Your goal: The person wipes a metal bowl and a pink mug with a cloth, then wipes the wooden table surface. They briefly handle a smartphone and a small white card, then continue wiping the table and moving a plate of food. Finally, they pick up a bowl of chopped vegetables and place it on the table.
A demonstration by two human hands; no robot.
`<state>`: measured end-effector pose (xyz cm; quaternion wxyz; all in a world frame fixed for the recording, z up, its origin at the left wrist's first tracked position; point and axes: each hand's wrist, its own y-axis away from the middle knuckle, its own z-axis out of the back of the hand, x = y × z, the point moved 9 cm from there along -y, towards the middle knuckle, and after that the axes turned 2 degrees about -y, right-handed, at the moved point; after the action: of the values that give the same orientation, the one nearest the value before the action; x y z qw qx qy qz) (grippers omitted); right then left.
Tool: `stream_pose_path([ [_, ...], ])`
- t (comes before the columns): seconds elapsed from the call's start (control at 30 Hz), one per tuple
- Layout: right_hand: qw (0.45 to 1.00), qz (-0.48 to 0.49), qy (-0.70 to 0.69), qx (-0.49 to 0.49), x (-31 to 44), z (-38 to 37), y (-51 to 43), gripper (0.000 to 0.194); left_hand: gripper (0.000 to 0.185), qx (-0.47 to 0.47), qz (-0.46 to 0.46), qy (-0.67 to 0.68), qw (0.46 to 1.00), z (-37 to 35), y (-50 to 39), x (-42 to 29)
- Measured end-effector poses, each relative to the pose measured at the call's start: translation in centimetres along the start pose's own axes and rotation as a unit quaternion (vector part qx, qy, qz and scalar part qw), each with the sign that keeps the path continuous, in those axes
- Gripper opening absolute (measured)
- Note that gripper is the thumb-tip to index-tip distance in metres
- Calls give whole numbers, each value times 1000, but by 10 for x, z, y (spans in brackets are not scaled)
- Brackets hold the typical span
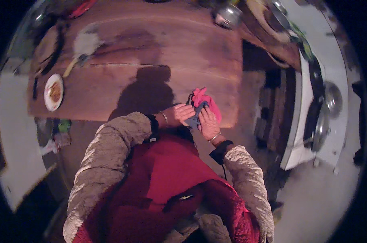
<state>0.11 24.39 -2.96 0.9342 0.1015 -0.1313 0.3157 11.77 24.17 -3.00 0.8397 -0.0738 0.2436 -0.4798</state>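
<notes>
A bunched cloth, bright pink (pixel 213 107) with a blue-grey part (pixel 193 121), lies near the front right corner of a wooden table (pixel 201 70). My right hand (pixel 210 124) rests on the cloth with its fingers stretched forward over the blue-grey part. From the left, my left hand (pixel 181 114) reaches in with straight fingers, their tips at the cloth's left side. Both thumbs are hard to make out, so whether either hand pinches the fabric is unclear. A bracelet circles each wrist.
At the table's left stand a white plate (pixel 49 98) with brownish food and a pale brush-like tool (pixel 69 67) with a light handle. A metal pot or jar (pixel 228 16) sits by the far right corner. Right of the table, a pale counter (pixel 342 121) carries glass or metal lids (pixel 320 127).
</notes>
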Motion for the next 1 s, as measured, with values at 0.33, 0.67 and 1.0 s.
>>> stream_pose_path([
  [0.33,988,153,8,31,206,-40,-217,71,57,123,274,-158,941,107,234,120],
  [0.67,979,182,39,83,227,-53,-325,72,64,79,398,-82,910,164,249,185],
  [1.0,986,168,-6,13,169,-20,-418,73,64,51,446,-145,882,169,193,288],
])
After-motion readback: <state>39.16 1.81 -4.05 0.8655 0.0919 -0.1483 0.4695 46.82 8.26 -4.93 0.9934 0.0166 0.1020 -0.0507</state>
